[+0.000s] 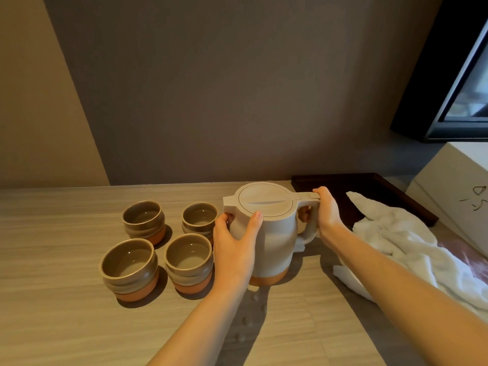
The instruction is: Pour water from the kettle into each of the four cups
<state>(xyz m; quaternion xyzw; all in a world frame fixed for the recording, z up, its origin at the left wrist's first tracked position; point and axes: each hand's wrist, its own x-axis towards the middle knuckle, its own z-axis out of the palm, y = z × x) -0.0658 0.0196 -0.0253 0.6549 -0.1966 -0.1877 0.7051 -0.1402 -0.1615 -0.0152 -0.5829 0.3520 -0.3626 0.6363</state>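
While both hands [232,244] grasp it, upright kettle [269,233] just beside four cups [188,256], well inside table [66,326] edge.

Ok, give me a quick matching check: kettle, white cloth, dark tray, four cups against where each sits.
Things:
1. kettle
2. white cloth
3. dark tray
4. four cups

Places:
A. far right, against the wall
B. left of the kettle, in a two-by-two group
C. between both hands
D. draped over the tray's near edge

Pairs: 1-C, 2-D, 3-A, 4-B

Matt plastic kettle [269,233]; glazed ceramic cups [158,249]; wood-grain table [66,326].
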